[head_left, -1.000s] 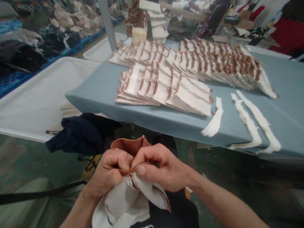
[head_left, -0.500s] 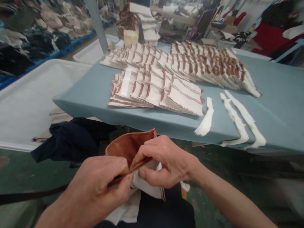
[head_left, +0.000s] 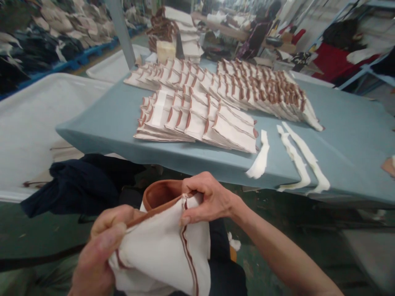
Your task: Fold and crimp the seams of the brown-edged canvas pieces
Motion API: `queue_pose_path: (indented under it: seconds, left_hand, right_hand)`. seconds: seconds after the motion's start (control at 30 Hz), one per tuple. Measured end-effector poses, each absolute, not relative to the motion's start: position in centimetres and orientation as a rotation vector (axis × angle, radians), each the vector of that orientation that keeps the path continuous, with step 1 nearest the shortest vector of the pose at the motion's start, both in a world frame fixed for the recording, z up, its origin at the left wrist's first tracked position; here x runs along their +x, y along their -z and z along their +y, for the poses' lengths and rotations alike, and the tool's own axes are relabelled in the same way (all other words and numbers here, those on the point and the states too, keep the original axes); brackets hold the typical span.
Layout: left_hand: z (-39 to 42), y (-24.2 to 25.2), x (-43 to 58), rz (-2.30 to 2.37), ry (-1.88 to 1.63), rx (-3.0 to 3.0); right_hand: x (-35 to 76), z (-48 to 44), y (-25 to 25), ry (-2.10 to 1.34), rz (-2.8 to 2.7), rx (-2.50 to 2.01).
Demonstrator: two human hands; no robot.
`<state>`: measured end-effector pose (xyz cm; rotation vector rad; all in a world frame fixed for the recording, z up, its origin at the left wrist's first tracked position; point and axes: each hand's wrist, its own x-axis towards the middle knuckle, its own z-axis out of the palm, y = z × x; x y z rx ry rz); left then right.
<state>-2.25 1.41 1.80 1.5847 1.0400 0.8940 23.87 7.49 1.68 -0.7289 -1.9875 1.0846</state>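
Both my hands grip a white fabric piece (head_left: 160, 246) with brown trim and a brown lining, held low in front of me over my lap. My left hand (head_left: 98, 250) pinches its lower left edge, fingers closed. My right hand (head_left: 206, 197) pinches its upper right corner by the brown seam, fingers closed. The white side is spread out facing me, and the brown lining (head_left: 160, 191) shows at the top opening.
A blue-grey table (head_left: 345, 139) ahead carries rows of several folded white-and-brown pieces (head_left: 197, 119) and three white strips (head_left: 296, 160) near its front edge. A dark garment (head_left: 80, 185) lies at left beside a white-covered table (head_left: 27, 123). Stacks (head_left: 179, 28) stand behind.
My hands have pulled apart, the left down and left, the right up. The piece has spread from a bunched state to an open white face.
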Motion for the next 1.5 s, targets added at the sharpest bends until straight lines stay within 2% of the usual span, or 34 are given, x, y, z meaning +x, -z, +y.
queue_pose_path:
  seconds: [0.1, 0.2, 0.33, 0.47, 0.63, 0.8, 1.23, 1.37, 1.5]
  left_hand:
    - [3.7, -2.1, -2.7, 0.991, -1.035, 1.403]
    - [6.0, -2.7, -3.2, 0.865, -1.061, 1.728]
    - [7.4, -4.6, -2.7, 0.823, -0.971, 2.142]
    - [7.4, -7.0, -0.8, 0.666, -0.803, 2.168]
    - [8.0, -7.5, 0.1, 0.642, -0.614, 2.001]
    - [8.5, -6.9, -0.6, 0.666, -0.470, 1.951]
    - [7.4, -5.9, -1.2, 0.756, -0.531, 1.957]
    - [6.8, -6.0, -1.0, 0.832, -0.553, 1.986]
    - [5.9, -6.4, -0.7, 0.948, -0.601, 2.103]
  right_hand:
    - [24.7, 7.3, -3.9, -0.950, -2.082, -0.737]
    - [25.0, 6.9, -5.9, -0.921, -2.173, -0.739]
    - [24.3, 6.6, -7.8, -0.895, -2.254, -0.686]
    - [23.4, 6.9, -8.7, -0.913, -2.257, -0.628]
    - [23.4, 7.2, -8.5, -1.041, -2.304, -0.759]
    - [23.4, 7.4, -7.3, -1.015, -2.311, -0.806]
    - [23.1, 7.4, -4.9, -1.278, -2.114, -0.750]
    - [22.7, 6.9, -5.0, -1.160, -2.141, -0.792]
    - [22.1, 6.0, -5.3, -0.802, -2.174, -0.870]
